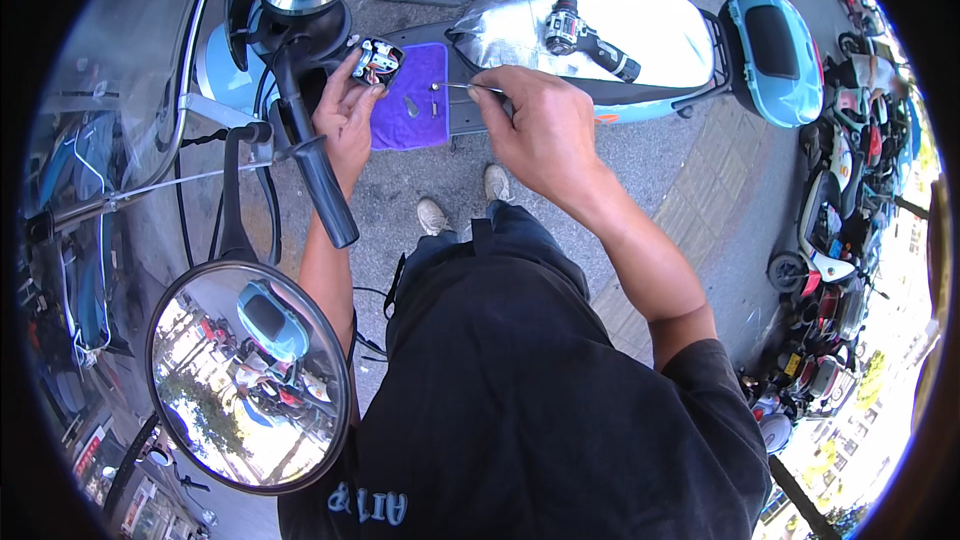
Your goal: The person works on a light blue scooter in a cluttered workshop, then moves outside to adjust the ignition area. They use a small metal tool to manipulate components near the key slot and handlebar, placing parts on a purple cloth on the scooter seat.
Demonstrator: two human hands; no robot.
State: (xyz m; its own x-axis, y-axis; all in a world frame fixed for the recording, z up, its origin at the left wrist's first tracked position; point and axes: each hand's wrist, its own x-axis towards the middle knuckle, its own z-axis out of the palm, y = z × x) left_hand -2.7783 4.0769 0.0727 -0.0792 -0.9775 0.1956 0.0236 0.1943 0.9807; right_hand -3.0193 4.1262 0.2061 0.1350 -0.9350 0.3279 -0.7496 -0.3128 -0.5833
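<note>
In the head view, the left hand (345,110) cups a small handlebar switch housing (378,61), wiring side up, over a purple cloth (412,100) that catches loose parts, while the right hand (540,130) pinches a thin metal tool (462,87) aimed toward it.

Small black switch housing (378,60) (wires exposed) beside handlebar; thin metal screwdriver (466,88) pointing toward it.

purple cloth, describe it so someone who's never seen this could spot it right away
Start at the light blue scooter lying across the top of the view. On its dark footboard, between handlebar and seat, lies the purple cloth, beside the left hand. It is the only purple thing there, with small metal parts on it.
</note>
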